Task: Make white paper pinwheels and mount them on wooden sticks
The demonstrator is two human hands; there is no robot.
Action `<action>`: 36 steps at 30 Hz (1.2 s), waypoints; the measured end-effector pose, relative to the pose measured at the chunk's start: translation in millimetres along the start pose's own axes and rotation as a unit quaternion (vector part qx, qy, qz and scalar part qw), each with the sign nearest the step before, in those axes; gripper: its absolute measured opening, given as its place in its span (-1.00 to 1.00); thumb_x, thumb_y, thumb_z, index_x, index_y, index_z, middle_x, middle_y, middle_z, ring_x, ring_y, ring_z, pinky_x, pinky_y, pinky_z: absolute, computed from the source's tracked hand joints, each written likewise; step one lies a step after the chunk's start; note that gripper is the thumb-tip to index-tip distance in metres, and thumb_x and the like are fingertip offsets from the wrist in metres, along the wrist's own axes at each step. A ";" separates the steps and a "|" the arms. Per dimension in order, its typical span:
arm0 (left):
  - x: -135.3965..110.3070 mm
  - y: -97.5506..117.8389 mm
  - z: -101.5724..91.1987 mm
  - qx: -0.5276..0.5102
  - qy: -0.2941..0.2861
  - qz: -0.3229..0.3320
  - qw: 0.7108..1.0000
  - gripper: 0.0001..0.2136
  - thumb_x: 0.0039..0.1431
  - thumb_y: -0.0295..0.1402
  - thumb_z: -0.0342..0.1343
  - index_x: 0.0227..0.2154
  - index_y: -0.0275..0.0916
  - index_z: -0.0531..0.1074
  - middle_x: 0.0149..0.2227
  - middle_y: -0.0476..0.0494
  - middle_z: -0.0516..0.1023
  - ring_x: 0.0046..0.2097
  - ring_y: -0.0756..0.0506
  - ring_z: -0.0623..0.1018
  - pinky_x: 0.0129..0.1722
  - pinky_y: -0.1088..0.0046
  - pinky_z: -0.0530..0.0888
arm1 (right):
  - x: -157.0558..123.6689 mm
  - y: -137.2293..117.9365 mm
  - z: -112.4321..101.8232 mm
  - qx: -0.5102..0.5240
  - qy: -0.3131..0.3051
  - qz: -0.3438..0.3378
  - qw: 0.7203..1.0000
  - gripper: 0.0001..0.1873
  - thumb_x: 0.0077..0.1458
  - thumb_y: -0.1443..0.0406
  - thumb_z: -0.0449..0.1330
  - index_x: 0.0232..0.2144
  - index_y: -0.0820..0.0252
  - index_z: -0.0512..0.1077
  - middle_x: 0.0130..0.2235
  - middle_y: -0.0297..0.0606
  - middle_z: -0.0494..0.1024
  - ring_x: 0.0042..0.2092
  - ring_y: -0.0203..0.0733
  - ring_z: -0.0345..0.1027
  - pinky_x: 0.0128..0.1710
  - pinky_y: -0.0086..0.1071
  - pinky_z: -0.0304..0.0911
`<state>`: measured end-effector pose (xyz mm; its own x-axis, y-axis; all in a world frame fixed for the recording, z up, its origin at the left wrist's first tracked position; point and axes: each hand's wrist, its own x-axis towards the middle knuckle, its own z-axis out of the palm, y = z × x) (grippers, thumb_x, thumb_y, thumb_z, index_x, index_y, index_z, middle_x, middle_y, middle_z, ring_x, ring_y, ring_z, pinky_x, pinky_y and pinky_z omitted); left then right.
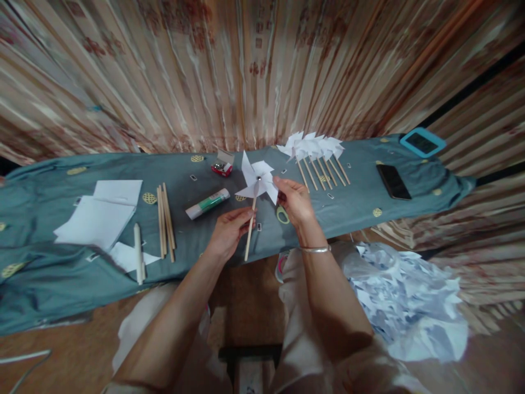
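Note:
A white paper pinwheel (262, 174) on a thin wooden stick is held up above the front of the table, with a metal pin at its centre. My left hand (229, 232) pinches the stick below the blades. At the pinwheel's right side, my right hand (294, 200) has its fingers closed at the edge of a paper blade. Just beneath the right hand lies a pair of scissors (282, 215) with a pale green handle, partly covered. A glue stick (208, 204) with a green label rests left of the pinwheel, and an open small red box (222, 164) of pins is behind it.
Several finished pinwheels (315, 146) overlap in a row at the back right. Farther right are a black phone (394, 181) and a blue-framed device (422, 142). Paper sheets (98, 219), a white pen (138, 251) and wooden sticks (164, 221) lie left. A plastic bag (410, 295) of folded paper sits below.

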<state>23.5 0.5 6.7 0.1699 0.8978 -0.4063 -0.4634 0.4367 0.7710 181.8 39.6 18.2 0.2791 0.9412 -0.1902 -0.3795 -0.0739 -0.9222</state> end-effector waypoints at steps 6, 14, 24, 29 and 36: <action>2.2 -1.5 0.1 -0.011 0.010 0.013 1.000 -0.64 -0.43 -0.33 0.51 -0.45 -0.34 0.62 -0.47 -0.09 0.60 -0.42 0.03 0.52 -0.33 0.49 0.47 | -2.5 -1.2 2.3 -0.029 -0.005 0.013 0.999 -0.60 -0.45 0.06 0.50 -0.65 0.16 0.45 -0.68 -0.52 0.36 -0.61 -0.48 0.14 -0.59 -0.54 0.08; 2.7 -2.7 1.1 -0.013 0.023 0.026 0.999 -0.65 -0.46 -0.35 0.51 -0.49 -0.32 0.60 -0.49 -0.08 0.59 -0.44 0.01 0.52 -0.35 0.46 0.46 | -4.6 0.8 5.4 -0.018 -0.016 0.035 0.999 -0.59 -0.46 0.09 0.52 -0.67 0.17 0.42 -0.68 -0.49 0.37 -0.59 -0.46 0.19 -0.60 -0.54 0.08; 1.1 -1.1 1.8 -0.013 0.015 0.032 0.999 -0.63 -0.47 -0.30 0.53 -0.49 -0.30 0.60 -0.50 -0.06 0.59 -0.43 0.02 0.52 -0.33 0.47 0.44 | -9.4 0.7 10.6 -0.026 -0.037 0.057 0.997 -0.54 -0.47 0.04 0.52 -0.67 0.18 0.40 -0.65 -0.49 0.38 -0.58 -0.47 0.23 -0.60 -0.55 0.12; 0.7 -1.3 2.0 -0.013 0.019 0.033 0.999 -0.66 -0.44 -0.33 0.52 -0.50 -0.30 0.60 -0.47 -0.06 0.60 -0.41 0.02 0.52 -0.30 0.47 0.44 | -11.2 1.5 14.0 -0.011 -0.038 0.072 0.997 -0.53 -0.54 0.05 0.54 -0.69 0.18 0.41 -0.65 -0.49 0.39 -0.58 -0.47 0.24 -0.60 -0.56 0.13; 0.9 -0.8 0.9 -0.005 0.010 0.032 0.999 -0.67 -0.40 -0.34 0.50 -0.47 -0.32 0.61 -0.45 -0.06 0.59 -0.41 0.03 0.50 -0.31 0.47 0.42 | -14.0 1.3 17.0 -0.031 -0.055 0.076 0.995 -0.58 -0.51 0.05 0.54 -0.69 0.18 0.47 -0.63 -0.43 0.49 -0.59 -0.48 0.25 -0.61 -0.56 0.13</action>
<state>24.8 1.0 6.1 0.1223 0.9225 -0.3662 -0.4810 0.3778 0.7911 162.4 31.9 25.4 0.1230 0.9477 -0.2945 -0.3531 -0.2355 -0.9055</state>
